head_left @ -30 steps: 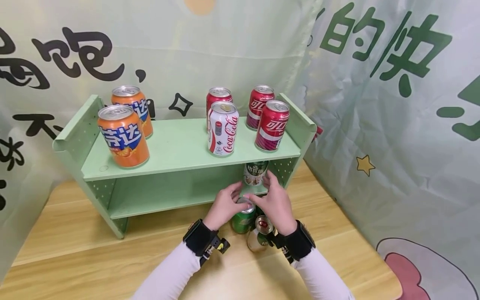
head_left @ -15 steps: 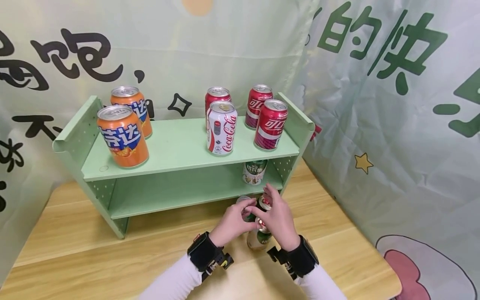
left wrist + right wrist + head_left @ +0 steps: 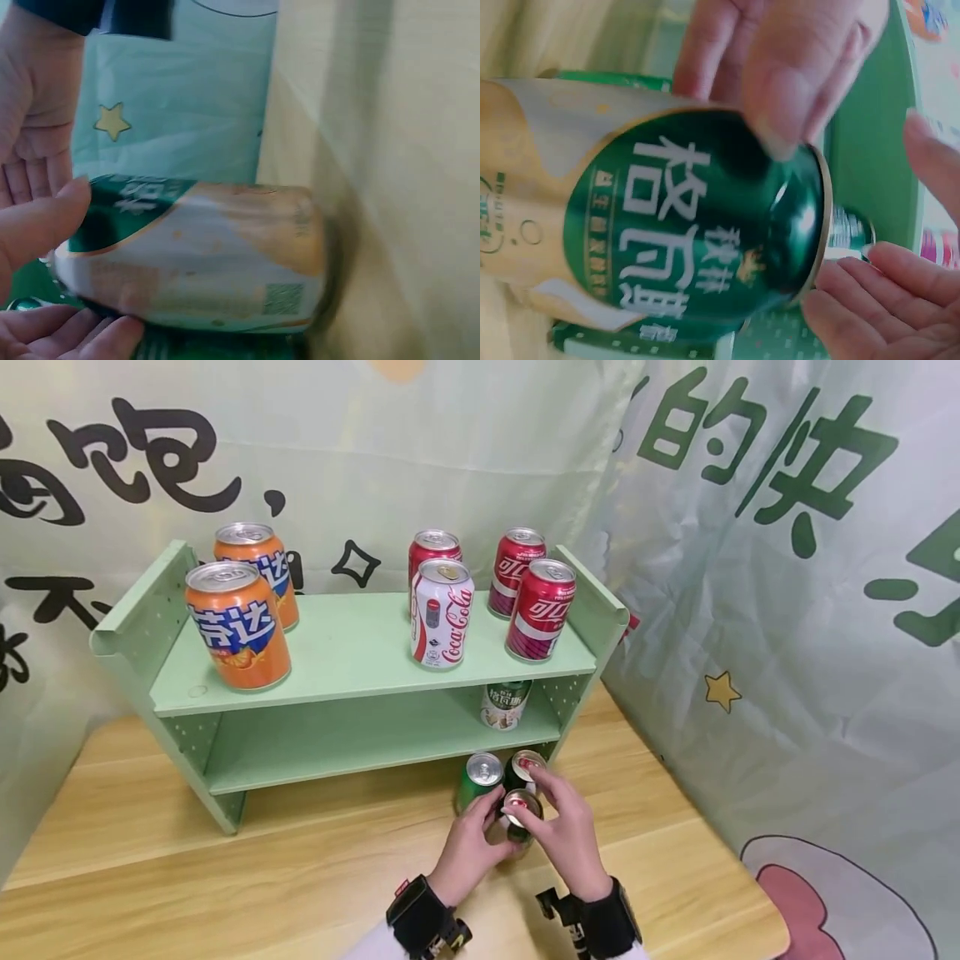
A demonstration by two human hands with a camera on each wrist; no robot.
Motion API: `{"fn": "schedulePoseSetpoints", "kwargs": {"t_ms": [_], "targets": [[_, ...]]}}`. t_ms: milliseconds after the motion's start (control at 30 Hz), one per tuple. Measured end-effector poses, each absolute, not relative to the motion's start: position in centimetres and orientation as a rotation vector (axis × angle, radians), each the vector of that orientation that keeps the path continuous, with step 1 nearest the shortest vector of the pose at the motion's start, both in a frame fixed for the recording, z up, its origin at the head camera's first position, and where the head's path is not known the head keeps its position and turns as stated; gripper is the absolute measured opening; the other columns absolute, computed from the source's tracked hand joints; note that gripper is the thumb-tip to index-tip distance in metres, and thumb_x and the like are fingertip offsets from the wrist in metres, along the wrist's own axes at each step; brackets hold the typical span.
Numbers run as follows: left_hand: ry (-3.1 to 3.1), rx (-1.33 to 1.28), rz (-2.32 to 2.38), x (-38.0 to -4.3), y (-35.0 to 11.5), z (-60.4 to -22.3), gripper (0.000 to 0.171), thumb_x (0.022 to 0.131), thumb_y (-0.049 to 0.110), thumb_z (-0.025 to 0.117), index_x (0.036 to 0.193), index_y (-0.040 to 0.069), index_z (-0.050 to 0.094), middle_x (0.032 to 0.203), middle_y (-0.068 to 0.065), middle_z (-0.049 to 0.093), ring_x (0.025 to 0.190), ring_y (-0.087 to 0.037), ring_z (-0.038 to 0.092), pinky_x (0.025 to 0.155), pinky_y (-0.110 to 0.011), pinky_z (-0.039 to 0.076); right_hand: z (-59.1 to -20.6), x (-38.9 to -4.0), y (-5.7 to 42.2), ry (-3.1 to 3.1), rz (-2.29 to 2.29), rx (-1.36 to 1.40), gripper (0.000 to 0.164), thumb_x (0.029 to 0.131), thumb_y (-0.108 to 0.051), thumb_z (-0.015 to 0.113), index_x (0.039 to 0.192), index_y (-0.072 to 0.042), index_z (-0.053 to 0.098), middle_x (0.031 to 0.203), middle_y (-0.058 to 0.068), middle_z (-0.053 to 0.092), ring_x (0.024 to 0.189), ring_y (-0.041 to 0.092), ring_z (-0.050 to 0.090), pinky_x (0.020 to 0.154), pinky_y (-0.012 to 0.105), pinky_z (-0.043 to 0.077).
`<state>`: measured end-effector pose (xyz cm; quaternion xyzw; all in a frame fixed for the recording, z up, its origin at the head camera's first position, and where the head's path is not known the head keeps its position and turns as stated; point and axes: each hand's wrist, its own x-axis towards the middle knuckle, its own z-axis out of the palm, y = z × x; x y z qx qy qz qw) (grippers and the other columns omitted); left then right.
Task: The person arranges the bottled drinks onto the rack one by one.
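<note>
Near the front of the table stands a gold-and-white kvass can with a green top [image 3: 522,803]. My left hand [image 3: 471,852] holds it near the top, the thumb on one side and the fingers on the other, as the left wrist view shows. My right hand [image 3: 567,831] hovers at the can's rim with relaxed, spread fingers [image 3: 877,292]. Just behind are a green can [image 3: 477,782] and a dark can with a reddish lid [image 3: 525,763]. Another kvass can [image 3: 506,705] stands on the lower shelf, its top hidden by the board above.
A green two-tier rack [image 3: 352,635] stands on the wooden table [image 3: 315,877]. Its upper shelf bears two orange Fanta cans [image 3: 238,635] at left, a white Coca-Cola can [image 3: 441,618] and several red cola cans [image 3: 542,610] at right. Printed cloth [image 3: 787,635] encloses the table.
Both hands have come back from the green can toward the body, down to the kvass can in front. My left hand has taken hold of it. The cans on the rack have stayed put.
</note>
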<state>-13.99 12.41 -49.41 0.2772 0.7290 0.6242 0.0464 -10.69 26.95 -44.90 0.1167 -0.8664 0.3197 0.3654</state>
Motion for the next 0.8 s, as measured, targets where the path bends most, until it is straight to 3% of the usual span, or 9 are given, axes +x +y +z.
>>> {"fn": "schedulePoseSetpoints", "kwargs": {"t_ms": [267,467,800], "targets": [[2.471,0.915,1.846,-13.6,13.0,-50.3,0.075,0.069,0.007,0.080,0.135,-0.003,0.046,0.131,-0.014,0.053,0.111,-0.026,0.057,0.095,-0.034,0.049,-46.7,-9.5,26.8,-2.350,0.878,0.090,0.062,0.058,-0.013,0.088,0.112,0.004,0.062,0.107,0.016,0.066,0.098,0.028,0.064,0.079,0.038,0.056],[2.459,0.863,1.922,-13.3,13.0,-51.4,0.067,0.073,0.005,0.078,0.133,-0.003,0.049,0.129,-0.020,0.054,0.110,-0.032,0.059,0.092,-0.034,0.051,-48.2,-9.1,26.9,-2.403,0.930,0.055,0.070,0.057,-0.013,0.089,0.117,0.004,0.058,0.110,0.016,0.063,0.098,0.029,0.063,0.073,0.036,0.058],[2.510,0.775,1.728,-14.1,13.0,-53.9,0.072,0.070,0.010,0.080,0.132,-0.005,0.048,0.127,-0.023,0.056,0.106,-0.033,0.061,0.088,-0.035,0.053,-49.8,-9.3,26.9,-2.499,1.238,-0.108,0.080,0.062,-0.012,0.088,0.128,0.007,0.046,0.120,0.025,0.058,0.107,0.038,0.059,0.084,0.040,0.055]]}}
